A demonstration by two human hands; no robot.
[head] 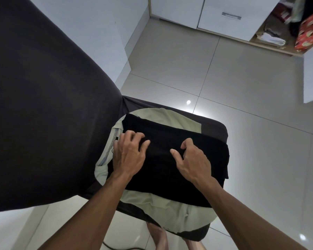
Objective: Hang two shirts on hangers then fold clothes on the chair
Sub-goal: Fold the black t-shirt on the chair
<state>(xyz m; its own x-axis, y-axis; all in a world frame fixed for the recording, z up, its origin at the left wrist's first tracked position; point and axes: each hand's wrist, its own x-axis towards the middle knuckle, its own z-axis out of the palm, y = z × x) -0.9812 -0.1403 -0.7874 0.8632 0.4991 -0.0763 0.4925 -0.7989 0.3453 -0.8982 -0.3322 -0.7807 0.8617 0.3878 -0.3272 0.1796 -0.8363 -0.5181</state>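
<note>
A folded black garment (170, 170) lies across the seat of a chair covered in dark cloth (215, 129). Under it spreads a pale green garment (161, 204) with a striped waistband at its left edge. My left hand (128, 156) rests flat on the left part of the black garment, fingers spread. On the right part sits my right hand (193, 159), fingers curled and thumb out, touching the cloth. The chair's tall back (43, 105) fills the left of the view.
Shiny pale floor tiles (242, 87) surround the chair. White cabinet doors (224, 13) stand at the far side, and an open shelf (271, 38) at the top right holds folded cloths and a red patterned item (309, 33). A dark cable (116, 247) lies on the floor below.
</note>
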